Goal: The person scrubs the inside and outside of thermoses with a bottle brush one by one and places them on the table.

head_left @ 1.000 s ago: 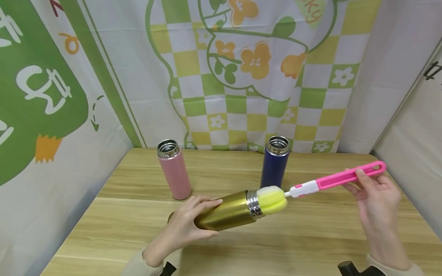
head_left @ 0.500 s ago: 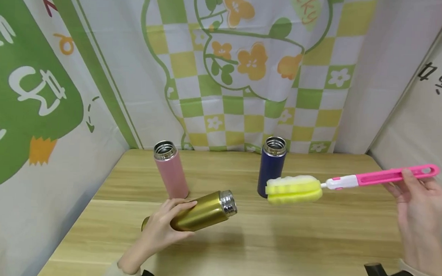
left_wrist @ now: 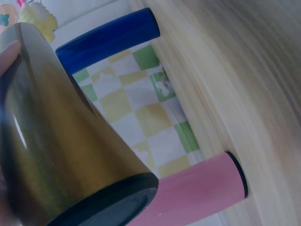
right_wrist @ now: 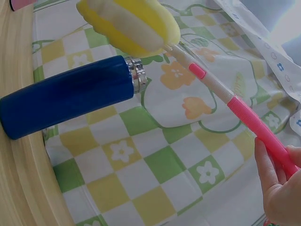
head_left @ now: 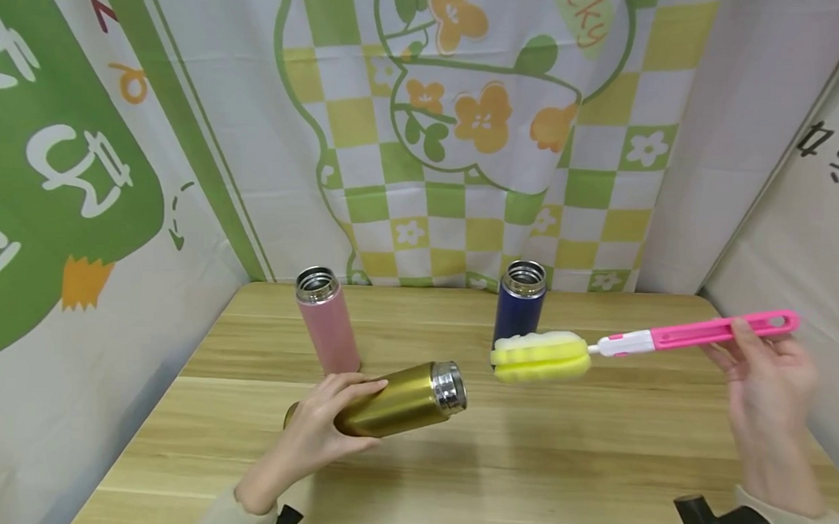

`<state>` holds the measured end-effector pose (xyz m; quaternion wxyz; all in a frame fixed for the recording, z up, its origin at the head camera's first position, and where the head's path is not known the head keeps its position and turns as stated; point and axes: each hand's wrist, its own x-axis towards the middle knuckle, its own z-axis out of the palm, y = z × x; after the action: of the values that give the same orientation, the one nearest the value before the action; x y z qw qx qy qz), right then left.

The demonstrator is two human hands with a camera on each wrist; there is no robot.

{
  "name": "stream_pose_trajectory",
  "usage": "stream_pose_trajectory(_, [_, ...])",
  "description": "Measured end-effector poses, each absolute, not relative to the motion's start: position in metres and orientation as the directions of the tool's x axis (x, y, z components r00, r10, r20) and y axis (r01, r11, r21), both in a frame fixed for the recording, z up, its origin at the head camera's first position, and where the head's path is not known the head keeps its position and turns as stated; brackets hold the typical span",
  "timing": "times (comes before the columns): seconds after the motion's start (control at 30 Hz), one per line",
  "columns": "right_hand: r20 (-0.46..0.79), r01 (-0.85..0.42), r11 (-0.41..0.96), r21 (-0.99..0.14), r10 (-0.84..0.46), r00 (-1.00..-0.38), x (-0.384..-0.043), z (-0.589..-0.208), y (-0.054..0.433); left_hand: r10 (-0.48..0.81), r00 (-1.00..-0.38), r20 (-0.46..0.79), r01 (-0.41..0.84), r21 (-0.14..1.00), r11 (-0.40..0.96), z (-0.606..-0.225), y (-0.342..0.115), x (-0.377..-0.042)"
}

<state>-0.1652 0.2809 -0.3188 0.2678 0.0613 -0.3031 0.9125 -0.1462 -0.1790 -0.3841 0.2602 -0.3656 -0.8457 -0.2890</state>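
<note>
My left hand grips a gold thermos bottle round its body, tilted with its bare steel mouth to the right. In the left wrist view the bottle's black base shows large. My right hand pinches the pink handle of a bottle brush, held nearly level. Its yellow and white sponge head points left, apart from the gold bottle's mouth, and overlaps the lower part of the blue bottle in the head view.
A pink bottle stands uncapped at the back left of the wooden table. The blue bottle, also uncapped, stands at the back right. A printed cloth hangs behind the table.
The sponge head has come out of the gold bottle's mouth as the hands drew apart. Since half a second ago, both hands have shifted slightly closer together.
</note>
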Motion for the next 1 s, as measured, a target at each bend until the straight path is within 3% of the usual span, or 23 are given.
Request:
stream_pose_trajectory(0.23, [0.226,-0.454,-0.689,-0.565,0.401,-0.888,-0.166,-0.32,0.276,0.473,-0.567,0.675,0.794,0.293,0.533,-0.382,-0.174,-0.147])
stream_pose_trajectory(0.53, [0.277,-0.445,-0.669,-0.595,0.349,-0.895,-0.168,-0.322,0.263,0.485,-0.521,0.702,0.828,0.277,0.488,-0.378,-0.167,-0.149])
stream_pose_trajectory(1.0, [0.226,-0.396,-0.66,-0.638,0.331,-0.916,-0.17,-0.323,0.255,0.512,-0.487,0.708,0.848,0.242,0.472,-0.375,-0.157,-0.151])
